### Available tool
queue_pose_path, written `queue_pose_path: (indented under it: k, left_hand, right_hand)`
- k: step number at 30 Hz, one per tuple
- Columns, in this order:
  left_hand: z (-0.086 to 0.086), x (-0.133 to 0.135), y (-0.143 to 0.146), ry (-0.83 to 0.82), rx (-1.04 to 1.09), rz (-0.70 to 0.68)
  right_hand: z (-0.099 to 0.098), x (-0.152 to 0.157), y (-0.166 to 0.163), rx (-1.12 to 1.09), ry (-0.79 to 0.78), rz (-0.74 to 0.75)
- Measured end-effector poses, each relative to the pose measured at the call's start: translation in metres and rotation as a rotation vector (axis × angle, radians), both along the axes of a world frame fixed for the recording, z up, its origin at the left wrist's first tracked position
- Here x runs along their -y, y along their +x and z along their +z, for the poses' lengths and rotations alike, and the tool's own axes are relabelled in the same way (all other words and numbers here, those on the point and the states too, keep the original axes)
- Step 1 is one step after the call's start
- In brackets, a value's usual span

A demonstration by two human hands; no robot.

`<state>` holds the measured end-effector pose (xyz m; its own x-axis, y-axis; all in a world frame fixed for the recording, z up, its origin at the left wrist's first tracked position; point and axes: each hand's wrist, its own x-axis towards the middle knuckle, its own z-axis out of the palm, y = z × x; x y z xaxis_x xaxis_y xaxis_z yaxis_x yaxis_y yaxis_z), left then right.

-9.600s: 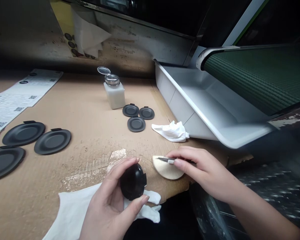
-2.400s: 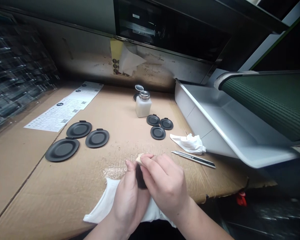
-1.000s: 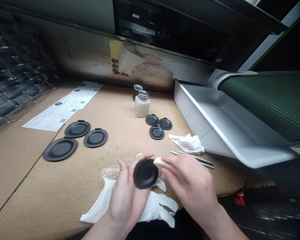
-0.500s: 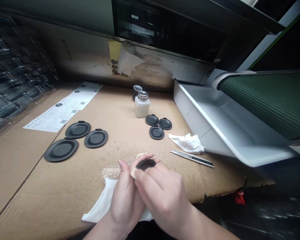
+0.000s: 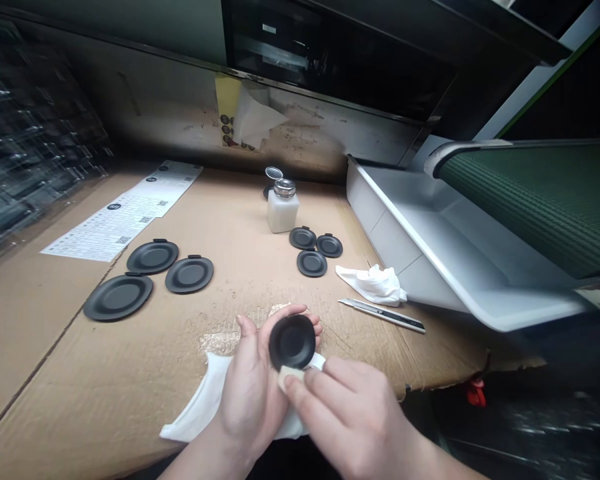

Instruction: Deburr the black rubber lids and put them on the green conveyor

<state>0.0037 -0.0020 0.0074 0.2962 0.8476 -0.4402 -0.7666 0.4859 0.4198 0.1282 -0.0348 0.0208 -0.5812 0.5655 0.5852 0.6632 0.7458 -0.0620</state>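
Cradling a black disc [image 5: 293, 341] in the left hand [image 5: 253, 387], on fingers loosely curled behind it and around its far edge, with the palm turned up and the thumb spread apart from the disc. About half open on that side, not clamped. On the other side, pinching a small pale pad [image 5: 289, 375] in the fingertips of the right hand [image 5: 353, 407], closed on it with the back of the hand upward, and holding it against the near edge of the disc, between the two hands.

Matte black, nearly round, with a sunken centre and a raised rim; tilted, with the hollow facing the head camera; covered at the near edge by the pad.

Beneath the left hand and wrist, white fabric [image 5: 200, 403], partly hidden, over brown cardboard [image 5: 245, 267]. Beyond the right hand, a box cutter [image 5: 383, 315] lying flat, and past it a crumpled white cloth [image 5: 373, 285] beside the wall of a pale tray [image 5: 387, 233]. Straight ahead of both hands, three black discs [image 5: 311, 263] close together, and behind them a whitish bottle [image 5: 283, 215] with its metal lid flipped up. Ahead and to the left of the left hand, three more black discs [image 5: 189, 274], each with a tab at the far edge, then printed sheets [image 5: 87, 241]. Farther off beyond the right hand, a green belt [image 5: 530, 200]; well away to the left, a blurred heap of clear plastic [image 5: 30, 133].
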Motion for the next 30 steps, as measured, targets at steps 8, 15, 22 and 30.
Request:
queue_pose_path:
  k: [8, 15, 22, 30]
  left_hand:
    - [0.000, -0.003, -0.002, 0.035, -0.005, -0.006]
    - [0.002, 0.000, -0.001, 0.072, -0.004, -0.002]
    - [-0.001, 0.000, 0.001, 0.103, 0.002, -0.010]
    - [-0.004, 0.002, 0.002, 0.159, -0.080, 0.022]
  right_hand:
    - [-0.017, -0.015, 0.060, -0.252, -0.047, -0.346]
    - [-0.042, -0.011, 0.070, -0.289, -0.089, -0.529]
    - [-0.016, -0.002, 0.033, -0.500, -0.108, -0.362]
    - [-0.025, -0.004, -0.030, -0.569, -0.151, -0.302]
